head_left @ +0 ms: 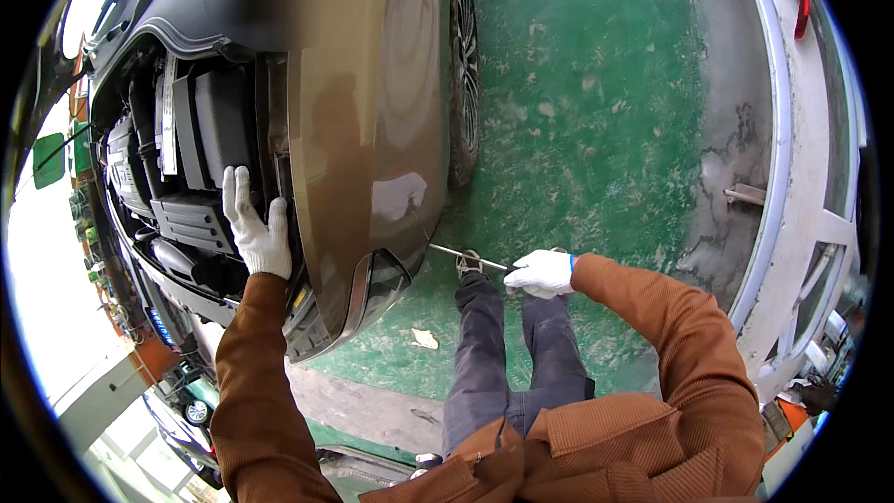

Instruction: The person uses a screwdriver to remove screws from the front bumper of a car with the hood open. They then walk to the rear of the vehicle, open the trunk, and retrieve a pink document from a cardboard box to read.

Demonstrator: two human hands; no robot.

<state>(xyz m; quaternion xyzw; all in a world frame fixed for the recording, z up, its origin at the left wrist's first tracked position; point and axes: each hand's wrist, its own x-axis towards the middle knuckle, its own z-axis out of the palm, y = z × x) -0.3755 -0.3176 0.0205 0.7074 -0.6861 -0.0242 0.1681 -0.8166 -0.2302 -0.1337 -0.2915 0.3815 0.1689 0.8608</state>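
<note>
Your left hand (258,231) splays over the engine bay (223,116), likely bracing; your right hand (543,273) grips a screwdriver (473,257) toward ten o'clock.

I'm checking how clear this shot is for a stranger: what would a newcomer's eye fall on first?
Likely the bronze-coloured car filling the left side, its engine bay exposed, against the scuffed green floor right of it. Next, the white-gloved hands: the left hand spread at the bay's near edge, and the right hand, near centre, gripping a slim metal-shafted tool pointed toward the car's front corner.
</note>
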